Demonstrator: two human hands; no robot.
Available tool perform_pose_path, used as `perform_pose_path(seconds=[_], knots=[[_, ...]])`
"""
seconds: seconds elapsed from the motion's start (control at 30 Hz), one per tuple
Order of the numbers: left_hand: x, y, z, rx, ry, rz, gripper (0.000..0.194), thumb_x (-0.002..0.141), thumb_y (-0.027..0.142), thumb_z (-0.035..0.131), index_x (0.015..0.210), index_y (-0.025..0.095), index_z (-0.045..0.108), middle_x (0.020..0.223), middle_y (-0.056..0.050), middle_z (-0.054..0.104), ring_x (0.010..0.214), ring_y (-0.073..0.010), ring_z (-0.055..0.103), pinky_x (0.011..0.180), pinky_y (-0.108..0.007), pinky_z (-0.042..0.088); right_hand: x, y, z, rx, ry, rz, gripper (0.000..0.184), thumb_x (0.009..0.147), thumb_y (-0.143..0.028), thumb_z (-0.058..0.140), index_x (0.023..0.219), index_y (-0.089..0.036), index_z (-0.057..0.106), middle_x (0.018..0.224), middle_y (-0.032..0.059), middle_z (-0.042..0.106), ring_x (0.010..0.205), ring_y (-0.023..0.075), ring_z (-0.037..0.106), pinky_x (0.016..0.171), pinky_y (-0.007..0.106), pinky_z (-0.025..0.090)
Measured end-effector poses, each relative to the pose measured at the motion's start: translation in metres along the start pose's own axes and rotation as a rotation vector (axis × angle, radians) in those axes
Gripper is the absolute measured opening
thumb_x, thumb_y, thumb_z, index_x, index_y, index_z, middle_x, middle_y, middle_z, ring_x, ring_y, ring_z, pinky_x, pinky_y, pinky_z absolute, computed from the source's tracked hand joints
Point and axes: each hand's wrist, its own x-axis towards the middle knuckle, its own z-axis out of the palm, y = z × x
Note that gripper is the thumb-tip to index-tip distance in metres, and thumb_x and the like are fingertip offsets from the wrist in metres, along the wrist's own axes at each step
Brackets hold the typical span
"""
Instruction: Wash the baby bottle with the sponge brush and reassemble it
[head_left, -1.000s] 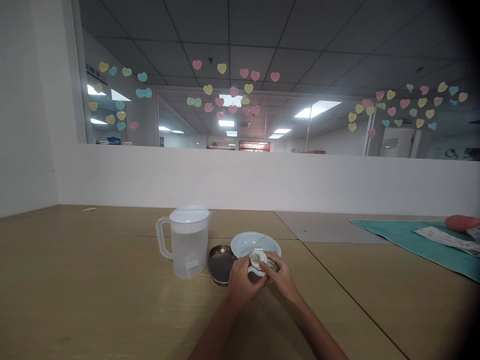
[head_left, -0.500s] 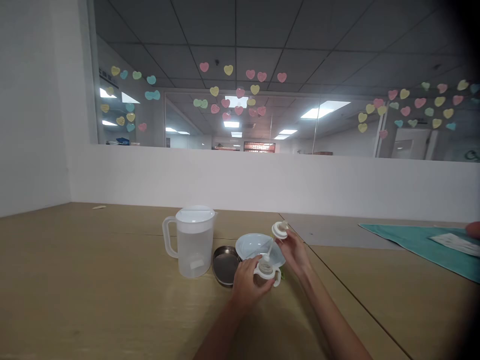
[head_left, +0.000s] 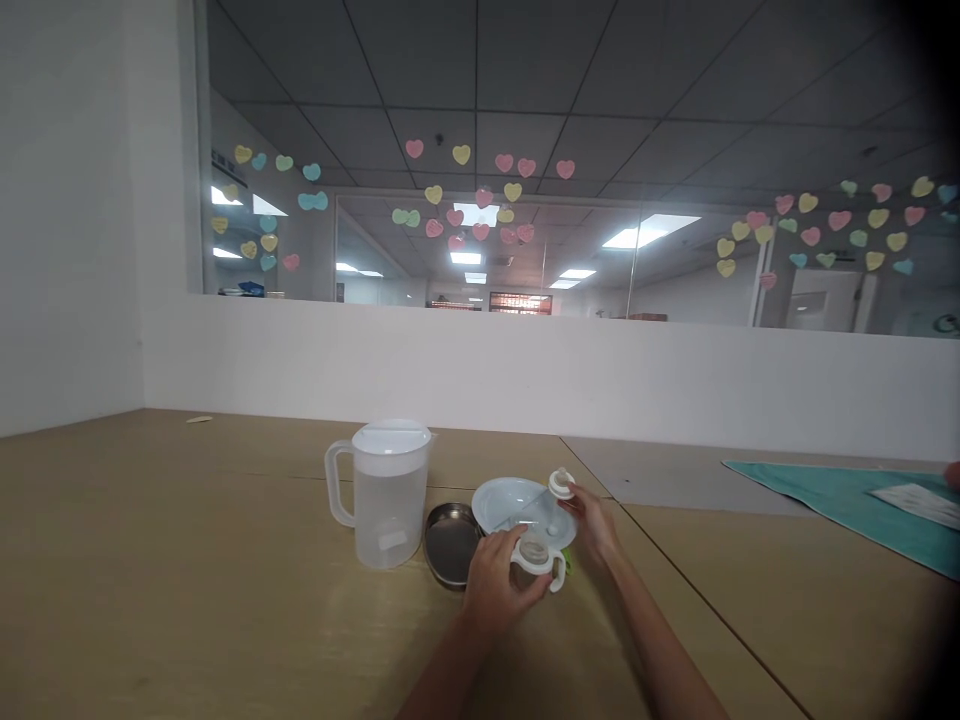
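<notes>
My left hand [head_left: 499, 580] is wrapped round a baby bottle [head_left: 534, 553] with a white collar and side handles; its mouth is uncovered. Most of the bottle's body is hidden behind my fingers. To the right and slightly higher, my right hand [head_left: 591, 522] pinches a white bottle lid [head_left: 561, 484] with a clear spout on top. Below the lid a small white rounded piece shows over the pale blue bowl [head_left: 495, 490]; whether it hangs from the lid I cannot tell. Left of the bowl lies a dark metal dish [head_left: 450, 545], close to my left hand.
A translucent lidded pitcher [head_left: 390, 500] stands left of the metal dish. Something green [head_left: 568, 562] peeks out behind the bottle. At the right lies a teal cloth [head_left: 825, 488] with a white packet [head_left: 919, 505] on it. A white wall with a window closes the table's back.
My right hand has lowered the lid slightly. The white rounded piece has moved from above the bottle's mouth rightward over the bowl. My left hand keeps its hold on the bottle.
</notes>
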Motion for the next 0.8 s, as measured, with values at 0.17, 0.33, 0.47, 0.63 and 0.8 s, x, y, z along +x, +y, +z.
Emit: perform_pose_path(seconds=[0.17,0.33,0.47,0.63,0.8], knots=[[0.000,0.001,-0.001,0.004,-0.026,-0.020,0.050,0.072,0.038,0.065,0.117,0.018,0.055,0.108,-0.011,0.066,0.098,-0.0251,0.062,0.087,-0.040,0.051,-0.005,0.004,0.001,-0.192,0.008,-0.112,0.032,0.058,-0.041,0.071,0.078,-0.016,0.071,0.077,0.0041,0.070,0.077,0.0225,0.064,0.069,0.034,0.054],[0.002,0.003,-0.004,0.003,-0.052,-0.021,0.048,0.075,0.040,0.063,0.117,0.019,0.055,0.108,-0.010,0.066,0.098,-0.0246,0.062,0.087,-0.039,0.051,-0.009,0.006,0.004,-0.241,-0.038,-0.179,0.041,0.060,-0.044,0.068,0.093,-0.020,0.071,0.093,0.0053,0.071,0.087,0.0234,0.064,0.071,0.035,0.053],[0.003,0.005,-0.005,0.001,-0.065,-0.034,0.046,0.076,0.043,0.062,0.116,0.020,0.057,0.108,-0.010,0.066,0.097,-0.0246,0.062,0.086,-0.039,0.051,-0.011,0.005,0.005,-0.325,-0.042,-0.184,0.035,0.058,-0.037,0.068,0.088,-0.018,0.072,0.095,0.0071,0.071,0.095,0.0258,0.063,0.080,0.037,0.050],[0.002,0.004,-0.005,-0.011,-0.079,-0.045,0.046,0.077,0.044,0.061,0.116,0.020,0.056,0.109,-0.010,0.065,0.099,-0.0246,0.061,0.086,-0.039,0.050,-0.016,0.006,0.010,-0.347,-0.099,-0.283,0.047,0.057,-0.031,0.072,0.101,-0.017,0.066,0.104,0.0088,0.068,0.095,0.0236,0.063,0.083,0.037,0.050],[0.002,0.004,-0.004,-0.007,-0.067,-0.029,0.045,0.077,0.045,0.060,0.115,0.020,0.057,0.109,-0.010,0.065,0.099,-0.0248,0.061,0.087,-0.040,0.050,-0.023,0.005,0.013,-0.615,-0.166,-0.502,0.041,0.069,-0.037,0.065,0.107,-0.019,0.064,0.107,0.0096,0.064,0.097,0.0238,0.059,0.084,0.039,0.049]])
